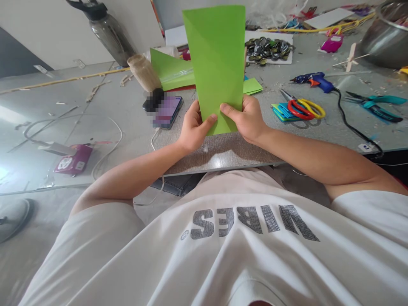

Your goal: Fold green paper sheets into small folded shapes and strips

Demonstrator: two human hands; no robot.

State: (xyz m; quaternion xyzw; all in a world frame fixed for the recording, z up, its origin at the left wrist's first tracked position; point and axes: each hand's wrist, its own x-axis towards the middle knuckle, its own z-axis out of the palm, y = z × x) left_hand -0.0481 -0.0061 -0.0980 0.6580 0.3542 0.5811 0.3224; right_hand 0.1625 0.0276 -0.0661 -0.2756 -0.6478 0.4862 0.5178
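A tall strip of bright green paper (pixel 216 59) stands upright in front of me, raised over the table's near edge. My left hand (pixel 195 127) grips its lower left side, thumb on the front face and fingers behind. On the lower right side, my right hand (pixel 247 117) pinches it the same way. Both thumbs point toward each other near the bottom, where the paper bows slightly. Behind it lie more green sheets (pixel 172 70), partly hidden. Right of my right hand, scissors (pixel 302 108) with red and yellow handles rest on small blue and green paper pieces (pixel 280 112).
On the right are a blue glue gun (pixel 318 80), teal pliers (pixel 376 104) and a metal pot (pixel 387 38). Bottle caps (pixel 267 49) are heaped at the back. Leftward are a phone (pixel 168 110), a dark bottle (pixel 111 36), a purple box (pixel 75 159) and a white cable (pixel 119 131).
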